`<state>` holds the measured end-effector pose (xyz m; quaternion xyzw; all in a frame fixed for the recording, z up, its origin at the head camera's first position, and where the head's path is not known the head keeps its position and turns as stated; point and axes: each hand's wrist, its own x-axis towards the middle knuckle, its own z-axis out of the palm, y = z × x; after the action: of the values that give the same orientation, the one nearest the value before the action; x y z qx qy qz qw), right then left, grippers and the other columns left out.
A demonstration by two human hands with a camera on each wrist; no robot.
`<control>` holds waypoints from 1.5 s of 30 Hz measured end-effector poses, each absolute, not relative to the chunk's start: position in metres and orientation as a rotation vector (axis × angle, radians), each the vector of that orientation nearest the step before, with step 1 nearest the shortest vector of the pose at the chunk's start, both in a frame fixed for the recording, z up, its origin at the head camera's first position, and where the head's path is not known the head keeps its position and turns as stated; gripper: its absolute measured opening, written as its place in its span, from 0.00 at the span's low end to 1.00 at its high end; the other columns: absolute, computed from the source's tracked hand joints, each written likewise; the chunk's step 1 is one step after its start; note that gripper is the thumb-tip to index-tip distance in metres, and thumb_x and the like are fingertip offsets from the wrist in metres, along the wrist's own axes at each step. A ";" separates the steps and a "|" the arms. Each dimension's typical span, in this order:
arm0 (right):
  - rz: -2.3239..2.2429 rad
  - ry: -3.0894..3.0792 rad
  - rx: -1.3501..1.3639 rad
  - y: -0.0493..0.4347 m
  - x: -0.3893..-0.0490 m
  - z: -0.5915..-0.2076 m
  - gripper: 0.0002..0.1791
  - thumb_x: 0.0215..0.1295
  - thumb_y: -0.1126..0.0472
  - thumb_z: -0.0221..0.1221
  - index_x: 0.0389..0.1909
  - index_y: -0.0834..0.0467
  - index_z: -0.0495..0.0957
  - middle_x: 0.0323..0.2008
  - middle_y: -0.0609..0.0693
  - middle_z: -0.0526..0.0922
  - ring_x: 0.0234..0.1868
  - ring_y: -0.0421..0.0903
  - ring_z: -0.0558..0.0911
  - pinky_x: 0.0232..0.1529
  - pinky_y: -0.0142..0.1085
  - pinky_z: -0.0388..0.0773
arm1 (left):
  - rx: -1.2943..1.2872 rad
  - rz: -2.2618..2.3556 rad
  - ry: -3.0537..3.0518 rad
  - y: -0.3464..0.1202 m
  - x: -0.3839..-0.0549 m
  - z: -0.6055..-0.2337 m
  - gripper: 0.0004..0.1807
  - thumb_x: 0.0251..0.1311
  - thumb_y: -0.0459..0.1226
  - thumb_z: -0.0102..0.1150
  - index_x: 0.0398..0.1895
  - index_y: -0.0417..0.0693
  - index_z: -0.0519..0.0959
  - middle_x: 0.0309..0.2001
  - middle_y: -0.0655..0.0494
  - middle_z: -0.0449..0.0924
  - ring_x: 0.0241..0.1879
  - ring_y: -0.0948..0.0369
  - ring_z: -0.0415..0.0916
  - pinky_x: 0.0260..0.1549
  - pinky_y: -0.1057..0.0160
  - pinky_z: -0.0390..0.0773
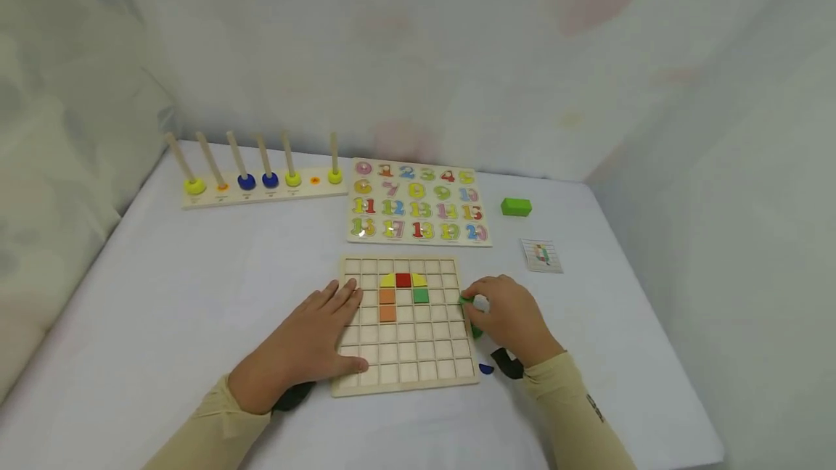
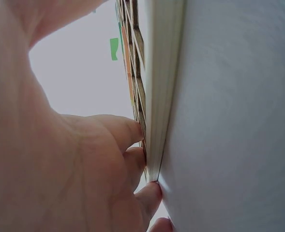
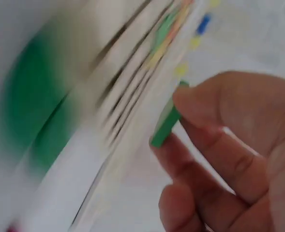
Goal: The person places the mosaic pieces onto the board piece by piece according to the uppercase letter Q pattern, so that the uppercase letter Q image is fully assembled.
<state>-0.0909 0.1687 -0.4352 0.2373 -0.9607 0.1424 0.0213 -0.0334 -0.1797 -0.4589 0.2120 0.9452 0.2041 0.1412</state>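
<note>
A wooden grid board (image 1: pixel 406 351) lies on the white table, holding a red square (image 1: pixel 403 280), yellow corner pieces (image 1: pixel 388 281), orange squares (image 1: pixel 387 314) and a green square (image 1: pixel 421 295). My left hand (image 1: pixel 303 347) rests over the board's left edge, fingers and thumb spread. At the right edge, my right hand (image 1: pixel 512 319) pinches a small green tile (image 3: pixel 165 123) between thumb and fingertips. Another green piece (image 1: pixel 477 331) lies beside the board, partly hidden under that hand. Nearer me is a small blue half-round piece (image 1: pixel 486 368).
Behind the board lies a number puzzle (image 1: pixel 418 241). A peg counting stand (image 1: pixel 261 198) with yellow and blue rings stands at the back left. On the right are a green block (image 1: pixel 517 207) and a picture card (image 1: pixel 541 256).
</note>
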 end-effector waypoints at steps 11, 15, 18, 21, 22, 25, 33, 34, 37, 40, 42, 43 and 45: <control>0.490 -2.889 1.194 0.126 -0.088 -0.441 0.04 0.62 0.61 0.77 0.38 0.51 0.94 0.43 0.43 0.90 0.43 0.44 0.83 0.45 0.36 0.84 | 0.615 0.586 2.731 -0.173 -0.036 -0.453 0.65 0.58 0.70 0.67 0.85 0.37 0.55 0.85 0.42 0.49 0.83 0.38 0.44 0.77 0.35 0.52; 0.554 -2.871 1.271 0.124 -0.088 -0.447 0.06 0.64 0.65 0.76 0.41 0.55 0.94 0.45 0.46 0.90 0.46 0.47 0.85 0.49 0.39 0.85 | 0.595 0.580 2.720 -0.177 -0.035 -0.457 0.65 0.58 0.70 0.67 0.85 0.38 0.55 0.85 0.42 0.48 0.83 0.38 0.44 0.77 0.35 0.52; 0.613 -2.920 1.261 0.128 -0.088 -0.441 0.08 0.70 0.65 0.70 0.47 0.56 0.93 0.50 0.46 0.90 0.54 0.48 0.85 0.57 0.43 0.82 | 0.609 0.593 2.724 -0.178 -0.036 -0.452 0.66 0.57 0.71 0.67 0.85 0.37 0.55 0.85 0.42 0.49 0.83 0.37 0.44 0.76 0.34 0.53; 0.803 -3.012 1.101 0.140 -0.089 -0.434 0.11 0.75 0.61 0.66 0.54 0.54 0.91 0.56 0.45 0.88 0.61 0.48 0.82 0.62 0.47 0.79 | 0.619 0.625 2.717 -0.179 -0.036 -0.448 0.66 0.57 0.71 0.67 0.85 0.37 0.56 0.85 0.41 0.50 0.82 0.36 0.45 0.75 0.33 0.53; 0.885 -3.025 1.020 0.147 -0.089 -0.431 0.12 0.77 0.60 0.65 0.56 0.53 0.90 0.57 0.44 0.87 0.62 0.48 0.81 0.62 0.48 0.79 | 0.621 0.638 2.714 -0.180 -0.035 -0.448 0.66 0.56 0.72 0.67 0.85 0.36 0.56 0.84 0.40 0.50 0.82 0.36 0.45 0.75 0.32 0.54; 1.085 -2.988 0.733 0.169 -0.087 -0.423 0.14 0.78 0.58 0.65 0.59 0.53 0.89 0.58 0.42 0.85 0.61 0.47 0.81 0.57 0.51 0.82 | 0.624 0.673 2.706 -0.181 -0.035 -0.450 0.67 0.56 0.72 0.68 0.84 0.35 0.57 0.84 0.39 0.51 0.82 0.35 0.46 0.75 0.32 0.54; 1.225 -2.909 0.157 0.213 -0.078 -0.445 0.12 0.77 0.63 0.62 0.54 0.53 0.89 0.53 0.45 0.86 0.49 0.45 0.81 0.51 0.47 0.79 | 0.593 0.710 2.664 -0.185 -0.029 -0.462 0.68 0.53 0.74 0.68 0.85 0.38 0.57 0.84 0.41 0.50 0.82 0.36 0.45 0.75 0.32 0.53; 1.222 -2.913 0.119 0.214 -0.078 -0.450 0.12 0.76 0.63 0.62 0.54 0.52 0.89 0.53 0.46 0.86 0.49 0.46 0.81 0.51 0.47 0.79 | 0.591 0.712 2.661 -0.185 -0.028 -0.464 0.68 0.53 0.74 0.67 0.85 0.38 0.57 0.84 0.41 0.50 0.82 0.35 0.45 0.75 0.32 0.53; 1.183 -2.938 0.071 0.210 -0.081 -0.459 0.14 0.73 0.65 0.62 0.53 0.51 0.90 0.55 0.47 0.86 0.54 0.49 0.80 0.55 0.50 0.79 | 0.584 0.710 2.659 -0.187 -0.026 -0.465 0.69 0.53 0.75 0.67 0.85 0.38 0.57 0.84 0.41 0.50 0.82 0.35 0.45 0.75 0.32 0.53; 1.049 -2.989 0.125 0.205 -0.084 -0.462 0.16 0.66 0.67 0.64 0.51 0.51 0.91 0.56 0.48 0.86 0.55 0.52 0.81 0.56 0.52 0.80 | 0.576 0.709 2.657 -0.187 -0.027 -0.463 0.69 0.53 0.75 0.67 0.85 0.37 0.57 0.84 0.41 0.50 0.82 0.35 0.45 0.75 0.32 0.53; 0.933 -3.043 0.172 0.203 -0.084 -0.463 0.18 0.61 0.67 0.66 0.50 0.50 0.91 0.55 0.48 0.86 0.53 0.51 0.81 0.52 0.50 0.82 | 0.569 0.712 2.653 -0.187 -0.027 -0.461 0.69 0.52 0.74 0.67 0.85 0.38 0.57 0.85 0.42 0.50 0.82 0.36 0.45 0.75 0.32 0.53; 0.883 -3.063 0.192 0.204 -0.084 -0.462 0.19 0.59 0.68 0.67 0.50 0.50 0.91 0.55 0.48 0.86 0.52 0.51 0.81 0.51 0.49 0.82 | 0.569 0.710 2.652 -0.186 -0.028 -0.460 0.69 0.53 0.74 0.67 0.85 0.38 0.57 0.85 0.42 0.50 0.82 0.36 0.45 0.75 0.32 0.53; 0.826 -3.091 0.208 0.206 -0.085 -0.462 0.21 0.57 0.68 0.68 0.50 0.49 0.91 0.54 0.47 0.85 0.49 0.49 0.80 0.48 0.46 0.82 | 0.577 0.707 2.653 -0.185 -0.031 -0.459 0.68 0.53 0.74 0.67 0.85 0.39 0.56 0.85 0.43 0.49 0.82 0.37 0.45 0.75 0.33 0.52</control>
<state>-0.0847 0.2055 -0.4620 0.0649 -0.9636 0.2574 -0.0325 -0.0314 -0.1846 -0.4594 0.2029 0.9323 0.2483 0.1674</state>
